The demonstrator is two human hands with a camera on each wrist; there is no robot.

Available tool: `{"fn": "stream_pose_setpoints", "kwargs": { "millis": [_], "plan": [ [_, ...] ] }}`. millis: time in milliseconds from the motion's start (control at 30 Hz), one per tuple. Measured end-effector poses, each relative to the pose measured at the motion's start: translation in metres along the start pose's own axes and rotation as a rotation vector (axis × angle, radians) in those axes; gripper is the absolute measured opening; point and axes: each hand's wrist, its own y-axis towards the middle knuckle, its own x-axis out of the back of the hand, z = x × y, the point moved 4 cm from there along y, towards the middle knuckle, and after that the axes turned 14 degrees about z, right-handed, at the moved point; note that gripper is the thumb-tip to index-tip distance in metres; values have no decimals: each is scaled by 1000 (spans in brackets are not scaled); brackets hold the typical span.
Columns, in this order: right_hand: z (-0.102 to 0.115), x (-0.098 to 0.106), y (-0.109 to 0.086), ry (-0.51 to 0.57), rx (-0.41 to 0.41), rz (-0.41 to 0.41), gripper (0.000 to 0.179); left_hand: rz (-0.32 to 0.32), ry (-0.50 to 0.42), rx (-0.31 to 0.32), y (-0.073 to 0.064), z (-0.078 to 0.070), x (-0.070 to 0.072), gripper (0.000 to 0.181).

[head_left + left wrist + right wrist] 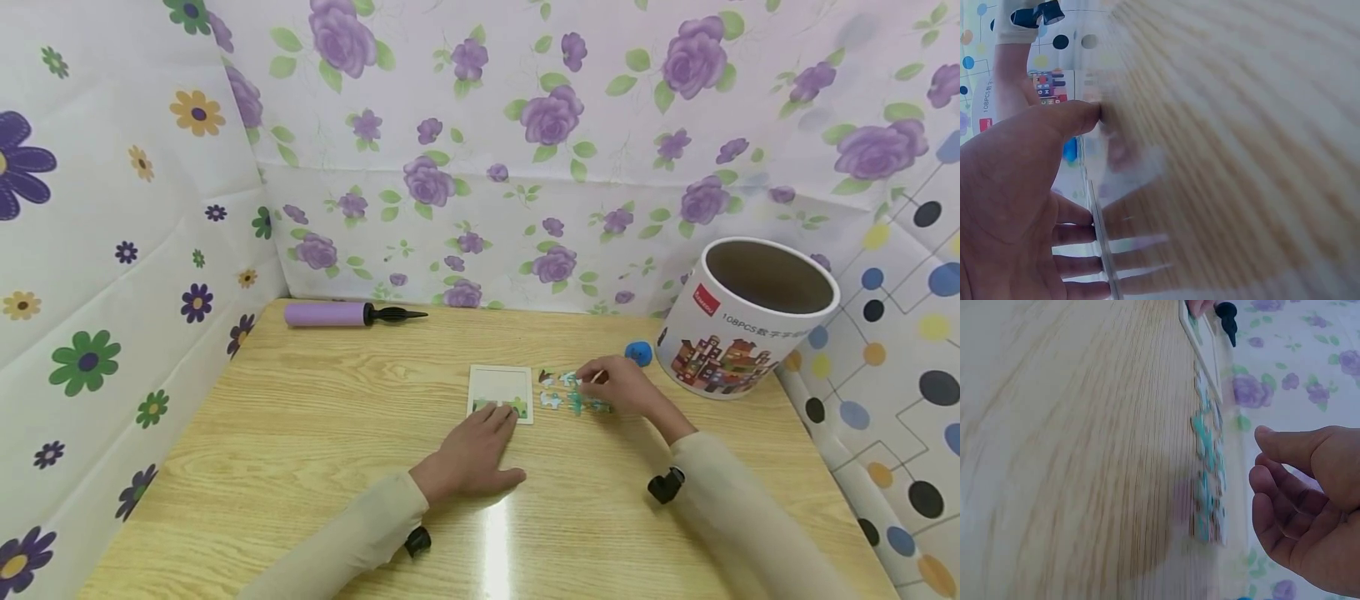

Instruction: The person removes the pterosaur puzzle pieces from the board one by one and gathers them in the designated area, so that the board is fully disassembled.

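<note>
A small white puzzle tray (498, 381) lies on the table, with green pieces (519, 406) fitted along its near edge. Straight fingers of my left hand (471, 457) rest on that near edge, the thumb spread to the side. Right of the tray, several loose jigsaw pieces (551, 401) in white, teal and brown lie in a cluster. Over the far right part of the cluster hovers my right hand (624, 385). Its fingers are loosely bent in the right wrist view, where thumb and fingertips stand apart from the pieces (1205, 444) with nothing visible between them.
Behind the right hand sits a blue ball-like object (638, 353), beside a large white bucket (686, 346) with printed blocks. A purple hand pump (330, 314) with a black nozzle lies at the table's back left. Patterned sheets (450, 108) enclose the wooden table (300, 433).
</note>
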Motion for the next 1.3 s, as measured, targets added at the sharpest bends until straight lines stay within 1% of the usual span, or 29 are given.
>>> {"fn": "stream_pose_setpoints", "kwargs": {
  "millis": [133, 267, 367, 500, 567, 733, 867, 1000, 1133, 1300],
  "plan": [
    [14, -7, 13, 2, 48, 23, 20, -5, 22, 16, 0, -3, 0, 87],
    [26, -15, 27, 3, 73, 52, 19, 7, -15, 30, 1, -7, -1, 87],
    [33, -22, 37, 8, 73, 72, 19, 28, -55, 40, 2, -11, -3, 88],
    [41, -30, 50, 8, 88, 93, 18, 49, -56, 47, 2, -13, -6, 89],
    [46, -34, 56, 5, 99, 102, 19, 55, -74, 45, 1, -13, -8, 90],
    [59, -41, 66, 20, 130, 131, 21, 36, -80, 21, -2, -13, -10, 91],
    [69, -46, 75, 22, 152, 146, 21, 12, -63, 8, -4, -14, -10, 87],
    [77, -53, 84, 1, 178, 152, 20, 14, -73, 11, -4, -13, -9, 85],
    [85, -60, 91, -8, 198, 167, 19, 16, -56, 16, -4, -13, -8, 85],
    [91, -67, 96, 7, 190, 184, 18, 7, -40, 17, -3, -13, -9, 85]
  ]
}}
